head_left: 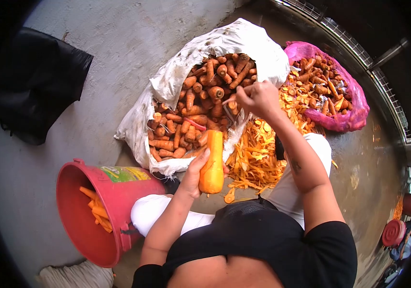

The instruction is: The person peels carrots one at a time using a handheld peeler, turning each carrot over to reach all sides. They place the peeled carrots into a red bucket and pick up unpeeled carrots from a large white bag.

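Note:
My left hand [197, 170] is wrapped round a peeled carrot [211, 165], thick and bright orange, held upright above my lap with its narrower end up. My right hand [261, 99] is raised over the right side of a white sack [268, 53] of unpeeled carrots [198, 103]. Its fingers are closed on a thin, pale tool that looks like a peeler [228, 101], partly lost against the carrots behind it. A slim red object [195, 124] lies on the carrots in the sack.
Orange peelings [258, 161] are heaped between the white sack and my leg. A pink sack [356, 103] of carrots stands at upper right. A red bucket [131, 197], tipped sideways at left, holds peeled carrots [99, 211]. Black sheeting [37, 81] hangs on the left.

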A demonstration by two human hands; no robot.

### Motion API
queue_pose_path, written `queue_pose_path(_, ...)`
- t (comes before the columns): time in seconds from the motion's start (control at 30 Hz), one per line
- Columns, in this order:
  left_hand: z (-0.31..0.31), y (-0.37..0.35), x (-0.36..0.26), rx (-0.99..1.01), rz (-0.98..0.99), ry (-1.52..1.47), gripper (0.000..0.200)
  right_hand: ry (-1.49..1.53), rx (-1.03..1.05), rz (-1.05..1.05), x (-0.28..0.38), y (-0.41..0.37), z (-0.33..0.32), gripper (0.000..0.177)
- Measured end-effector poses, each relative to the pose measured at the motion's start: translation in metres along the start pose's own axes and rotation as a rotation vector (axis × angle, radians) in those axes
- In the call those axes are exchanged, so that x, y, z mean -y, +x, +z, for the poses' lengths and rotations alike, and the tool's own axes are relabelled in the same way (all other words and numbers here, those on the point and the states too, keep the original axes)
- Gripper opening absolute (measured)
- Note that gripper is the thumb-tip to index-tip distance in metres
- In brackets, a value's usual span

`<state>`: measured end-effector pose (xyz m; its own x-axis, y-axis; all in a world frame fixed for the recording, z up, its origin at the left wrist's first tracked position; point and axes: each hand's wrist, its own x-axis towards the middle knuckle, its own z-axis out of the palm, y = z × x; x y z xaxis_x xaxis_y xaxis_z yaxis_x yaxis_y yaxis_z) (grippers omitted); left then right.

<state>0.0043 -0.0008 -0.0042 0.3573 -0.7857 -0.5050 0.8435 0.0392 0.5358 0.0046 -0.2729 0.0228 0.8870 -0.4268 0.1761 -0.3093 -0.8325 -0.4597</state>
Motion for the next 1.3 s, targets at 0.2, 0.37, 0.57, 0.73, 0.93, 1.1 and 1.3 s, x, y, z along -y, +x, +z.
queue_pose_path(0.2,-0.011,0.011,-0.004,-0.001,-0.051,-0.134,0.042,0.353,-0.045,-0.548,0.049,-0.06,0.008,0.037)
queue_pose_path(0.37,-0.016,0.018,0.009,-0.095,-0.029,-0.137,0.047,0.363,-0.018,-0.692,0.066,-0.08,0.018,0.037)
queue_pose_path(0.57,-0.014,0.015,0.006,-0.134,-0.13,-0.166,0.048,0.333,-0.029,-0.707,0.065,-0.08,0.021,0.038)
queue_pose_path(0.73,-0.021,0.019,0.009,-0.132,0.009,-0.062,0.044,0.303,-0.058,-0.693,0.059,-0.071,0.027,0.036)
queue_pose_path(0.93,0.001,-0.003,0.012,-0.055,0.014,0.187,0.046,-0.061,-0.266,-0.462,0.004,-0.012,0.024,0.038)
queue_pose_path(1.1,0.005,-0.011,0.01,0.042,0.079,0.225,0.046,-0.269,-0.103,0.099,-0.042,0.015,0.014,0.046)
queue_pose_path(1.3,0.004,-0.004,-0.001,0.052,0.084,0.108,0.043,0.227,0.013,-0.029,0.017,-0.013,0.001,0.039)
